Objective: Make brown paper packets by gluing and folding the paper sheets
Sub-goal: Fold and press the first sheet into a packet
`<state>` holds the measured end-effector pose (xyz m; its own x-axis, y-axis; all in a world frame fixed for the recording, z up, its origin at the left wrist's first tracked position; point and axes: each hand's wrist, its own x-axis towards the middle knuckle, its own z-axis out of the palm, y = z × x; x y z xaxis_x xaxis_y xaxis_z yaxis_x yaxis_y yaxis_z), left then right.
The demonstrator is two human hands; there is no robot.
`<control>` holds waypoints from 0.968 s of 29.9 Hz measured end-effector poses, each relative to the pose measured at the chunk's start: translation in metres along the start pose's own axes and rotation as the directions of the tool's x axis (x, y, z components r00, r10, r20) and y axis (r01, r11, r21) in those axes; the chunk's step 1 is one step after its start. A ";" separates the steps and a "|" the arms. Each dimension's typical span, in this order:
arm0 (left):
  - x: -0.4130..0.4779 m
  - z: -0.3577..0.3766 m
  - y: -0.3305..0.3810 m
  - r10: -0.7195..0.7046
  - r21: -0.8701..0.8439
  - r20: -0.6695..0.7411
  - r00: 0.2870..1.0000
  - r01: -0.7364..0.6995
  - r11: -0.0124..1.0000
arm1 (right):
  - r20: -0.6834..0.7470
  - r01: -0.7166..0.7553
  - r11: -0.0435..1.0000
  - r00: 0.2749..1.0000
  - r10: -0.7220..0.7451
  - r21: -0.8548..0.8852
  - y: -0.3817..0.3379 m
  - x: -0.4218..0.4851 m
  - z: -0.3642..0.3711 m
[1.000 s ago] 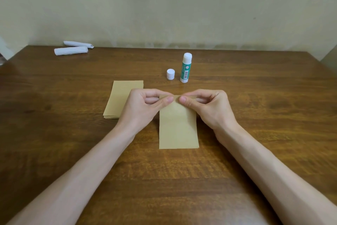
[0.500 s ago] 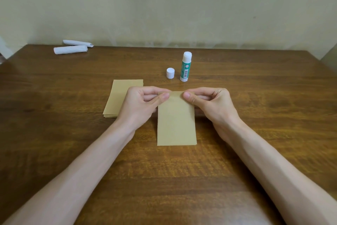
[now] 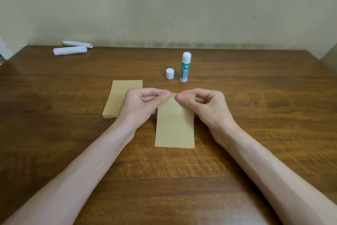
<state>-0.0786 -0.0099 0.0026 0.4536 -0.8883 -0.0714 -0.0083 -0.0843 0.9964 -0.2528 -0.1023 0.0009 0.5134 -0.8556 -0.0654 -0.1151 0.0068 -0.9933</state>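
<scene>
Both hands keep their pinch on the far edge of the brown sheet, as in the two earlier pictures. A second ago the thumbs almost met at the middle of that edge, and half a second ago they sat further apart toward the corners. Now they lie between those two spacings. The sheet itself has hardly shifted. It lies lengthwise in the middle of the table, with its near end flat on the wood and its far end between the fingers.

The left hand has its thumb on top of the far left corner and its fingers curled behind. The right hand grips the far right corner in the same way. The glue stick, its cap, the stack of sheets and the two white rolls have stayed where they were.

The left hand covers the right side of the stack. The fingertips behind the sheet are hidden, so I cannot tell whether its far edge is folded. The bottom of the picture cuts off both forearms.

The glue stick stands upright and uncapped at the far side, with the cap just to its left. Its green label has a barcode, but the writing is too small to read.
</scene>
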 end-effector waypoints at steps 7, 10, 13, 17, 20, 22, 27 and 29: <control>-0.001 0.001 0.001 0.017 0.081 0.022 1.000 -0.018 0.997 | 0.017 0.029 0.999 0.999 -0.028 -0.030 0.005 0.000 0.002; -0.002 0.002 0.003 0.008 0.074 0.022 1.000 -0.009 0.997 | -0.004 0.042 0.998 0.999 -0.042 -0.049 0.006 0.002 0.003; -0.004 0.004 0.005 -0.056 0.021 0.055 0.997 0.055 0.998 | -0.025 0.060 0.998 0.998 -0.061 -0.035 0.006 0.003 0.001; -0.004 0.003 0.006 -0.065 0.007 0.006 0.998 0.065 0.998 | 0.067 -0.033 0.999 0.997 0.034 -0.004 0.000 0.000 -0.003; -0.004 0.003 0.006 -0.088 0.005 0.020 0.996 0.088 0.996 | 0.045 -0.033 0.999 0.998 0.033 -0.012 -0.002 0.000 -0.003; -0.005 0.004 0.007 -0.115 0.028 0.036 0.993 0.114 0.993 | 0.028 -0.014 1.000 0.999 0.015 -0.019 -0.002 0.000 -0.003; -0.006 0.004 0.005 -0.098 0.029 0.020 0.995 0.097 0.995 | 0.074 -0.031 0.999 0.997 0.032 -0.015 -0.002 -0.002 -0.003; -0.007 0.005 0.005 -0.092 0.027 0.030 0.995 0.092 0.995 | 0.045 -0.011 0.999 0.999 0.013 -0.043 -0.002 -0.001 -0.002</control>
<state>-0.0861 -0.0064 0.0081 0.4253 -0.8900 -0.1645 0.0094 -0.1774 0.9841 -0.2552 -0.1028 0.0029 0.5495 -0.8314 -0.0828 -0.1571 -0.0055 -0.9876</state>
